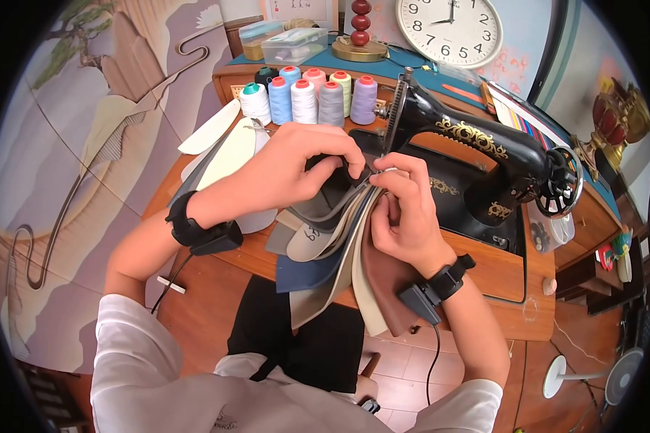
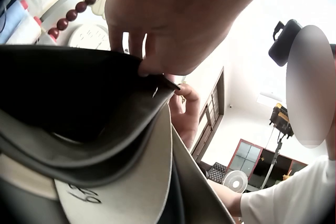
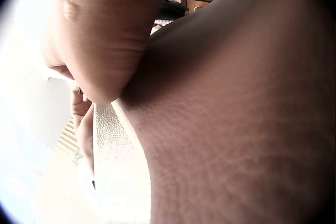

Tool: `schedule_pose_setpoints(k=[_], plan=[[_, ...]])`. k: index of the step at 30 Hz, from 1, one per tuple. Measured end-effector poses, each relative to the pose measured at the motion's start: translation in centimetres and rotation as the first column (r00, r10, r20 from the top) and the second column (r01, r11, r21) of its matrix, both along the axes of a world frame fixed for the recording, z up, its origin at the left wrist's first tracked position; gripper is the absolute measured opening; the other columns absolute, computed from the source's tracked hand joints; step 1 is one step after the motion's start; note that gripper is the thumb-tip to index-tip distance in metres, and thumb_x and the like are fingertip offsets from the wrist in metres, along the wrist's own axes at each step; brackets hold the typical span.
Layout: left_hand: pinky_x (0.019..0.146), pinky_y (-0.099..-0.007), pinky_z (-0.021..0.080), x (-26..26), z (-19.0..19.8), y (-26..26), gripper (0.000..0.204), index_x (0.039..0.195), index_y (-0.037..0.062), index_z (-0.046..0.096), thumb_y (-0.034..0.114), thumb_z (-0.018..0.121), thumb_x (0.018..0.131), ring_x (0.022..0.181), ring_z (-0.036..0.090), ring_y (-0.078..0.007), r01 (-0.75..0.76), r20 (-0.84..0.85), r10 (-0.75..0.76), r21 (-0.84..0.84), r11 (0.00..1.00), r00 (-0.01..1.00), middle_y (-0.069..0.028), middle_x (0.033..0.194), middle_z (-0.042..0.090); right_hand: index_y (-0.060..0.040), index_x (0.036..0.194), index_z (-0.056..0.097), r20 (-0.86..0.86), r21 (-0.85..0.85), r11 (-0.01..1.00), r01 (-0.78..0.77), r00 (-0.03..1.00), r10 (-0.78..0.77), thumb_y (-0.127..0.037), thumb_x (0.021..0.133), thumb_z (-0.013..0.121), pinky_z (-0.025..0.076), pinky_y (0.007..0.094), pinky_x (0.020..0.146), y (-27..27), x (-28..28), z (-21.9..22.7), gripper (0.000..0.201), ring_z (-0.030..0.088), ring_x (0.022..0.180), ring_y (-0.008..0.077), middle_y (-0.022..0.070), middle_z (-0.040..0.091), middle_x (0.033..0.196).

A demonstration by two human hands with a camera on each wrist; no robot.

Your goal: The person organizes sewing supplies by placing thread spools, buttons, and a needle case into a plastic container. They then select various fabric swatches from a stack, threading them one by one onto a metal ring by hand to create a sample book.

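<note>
A bundle of leather pieces hangs over the table's front edge: a brown piece [image 1: 388, 267], a blue piece [image 1: 307, 274], a cream piece marked in pen [image 1: 314, 242] and dark grey ones. My left hand [image 1: 289, 162] pinches the dark piece [image 2: 68, 92] at the bundle's top corner. My right hand [image 1: 410, 216] grips the gathered ends just beside it, fingers curled. In the left wrist view the dark piece has a small slit near the fingers. The right wrist view shows the brown piece [image 3: 236, 124] and a cream piece [image 3: 121, 155] under my right hand [image 3: 105, 40].
A black sewing machine [image 1: 477, 137] stands right of my hands. Thread spools [image 1: 303, 97] are grouped behind them, with plastic boxes [image 1: 295, 47] and a clock [image 1: 449, 29] farther back. Pale pieces [image 1: 227, 159] lie at the left.
</note>
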State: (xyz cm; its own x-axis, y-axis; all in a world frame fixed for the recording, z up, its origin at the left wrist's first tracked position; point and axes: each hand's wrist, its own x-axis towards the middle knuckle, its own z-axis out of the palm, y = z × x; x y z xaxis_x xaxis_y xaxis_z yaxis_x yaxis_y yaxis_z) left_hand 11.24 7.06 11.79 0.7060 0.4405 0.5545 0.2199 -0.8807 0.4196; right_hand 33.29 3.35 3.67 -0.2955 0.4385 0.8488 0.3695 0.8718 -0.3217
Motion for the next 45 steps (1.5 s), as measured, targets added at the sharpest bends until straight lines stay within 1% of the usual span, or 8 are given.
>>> schedule_pose_setpoints(k=[4,10,16,19,26,33,39,45], plan=[[0.078,-0.0342,0.054,-0.3,1.1,-0.3,0.021,0.092,0.0014,0.066,-0.014,0.058,0.08,0.088,0.068,-0.0231,-0.025,-0.135,0.048,0.167,0.986,0.99,-0.0074,0.096,0.072,-0.006,0.12,0.055,-0.002,-0.013,1.0,-0.018,1.0,0.018,0.02,0.076,0.053,0.055,0.0387,0.075,-0.1,-0.2,0.2,0.051,0.066,0.094,0.0319,0.019,0.049,0.124],[0.078,-0.0343,0.054,-0.8,0.7,-1.5,0.035,0.114,0.0053,0.071,-0.008,0.064,0.083,0.091,0.068,-0.0232,-0.068,-0.126,0.056,-0.097,0.993,0.99,-0.0073,0.102,0.072,-0.006,0.122,0.054,-0.076,-0.016,1.0,-0.004,0.997,0.002,0.02,0.08,0.05,0.054,0.0378,0.077,0.4,-0.1,-0.2,0.05,0.061,0.1,0.0336,0.0196,0.049,0.125],[0.095,-0.0364,0.055,-1.4,-1.6,-2.6,0.069,0.15,0.0108,0.049,-0.005,0.064,0.084,0.116,0.063,-0.0303,0.004,-0.13,-0.03,-0.198,0.98,0.991,-0.0136,0.14,0.056,-0.0073,0.136,0.045,-0.231,-0.026,0.998,-0.065,0.971,0.057,0.02,0.081,0.047,0.049,0.0273,0.067,1.3,-0.8,-1.4,0.061,0.06,0.098,0.0202,0.0192,0.047,0.135],[0.103,-0.0402,0.051,-1.3,-2.5,-2.1,0.067,0.148,0.0096,0.05,-0.004,0.063,0.085,0.125,0.059,-0.0342,0.017,-0.067,-0.016,0.015,1.0,0.998,-0.0142,0.144,0.055,-0.0075,0.138,0.046,-0.251,-0.007,0.998,-0.07,0.966,0.066,0.019,0.081,0.047,0.05,0.0272,0.065,1.0,-1.0,-1.1,0.062,0.061,0.094,0.0206,0.0194,0.047,0.137],[0.105,-0.0414,0.05,-2.2,-1.6,-2.1,0.062,0.145,0.0067,0.053,-0.005,0.061,0.085,0.126,0.059,-0.0358,0.045,-0.09,-0.05,-0.049,0.998,0.995,-0.0155,0.143,0.058,-0.0063,0.131,0.056,-0.109,0.074,0.997,0.005,0.994,0.003,0.018,0.08,0.049,0.049,0.0262,0.06,0.6,-0.8,0.1,0.056,0.065,0.087,0.0194,0.0182,0.056,0.136],[0.088,-0.0362,0.054,-9.0,0.7,0.6,0.021,0.11,0.0044,0.074,0.007,0.064,0.092,0.093,0.07,-0.0189,-0.191,-0.024,0.189,-0.13,0.973,0.982,-0.0066,0.102,0.076,-0.005,0.116,0.06,-0.192,-0.093,0.995,-0.024,0.981,0.006,0.016,0.075,0.048,0.044,0.0246,0.054,0.8,-0.8,-0.9,0.048,0.061,0.074,0.0161,0.0161,0.063,0.124],[0.09,-0.0314,0.053,-21.1,-2.4,11.6,0.023,0.108,-0.0003,0.07,0.014,0.063,0.091,0.096,0.069,-0.0159,-0.763,-0.131,0.76,-0.251,0.596,0.636,-0.0071,0.1,0.073,-0.0048,0.108,0.058,-0.151,-0.08,0.996,0.042,0.987,-0.054,0.013,0.073,0.05,0.04,0.024,0.049,0.6,-0.8,-0.5,0.041,0.052,0.059,0.0116,0.0143,0.062,0.118],[0.101,-0.0397,0.048,-29.3,-8.6,20.5,0.055,0.123,-0.002,0.066,0.042,0.068,0.089,0.119,0.064,-0.0342,-0.9,-0.439,0.821,0.061,0.432,0.365,-0.0237,0.124,0.067,-0.0016,0.103,0.053,-0.133,-0.092,0.995,0.04,0.99,-0.052,0.012,0.072,0.049,0.039,0.0236,0.047,1.0,-0.6,-0.8,0.035,0.052,0.052,0.0104,0.0161,0.071,0.119]])
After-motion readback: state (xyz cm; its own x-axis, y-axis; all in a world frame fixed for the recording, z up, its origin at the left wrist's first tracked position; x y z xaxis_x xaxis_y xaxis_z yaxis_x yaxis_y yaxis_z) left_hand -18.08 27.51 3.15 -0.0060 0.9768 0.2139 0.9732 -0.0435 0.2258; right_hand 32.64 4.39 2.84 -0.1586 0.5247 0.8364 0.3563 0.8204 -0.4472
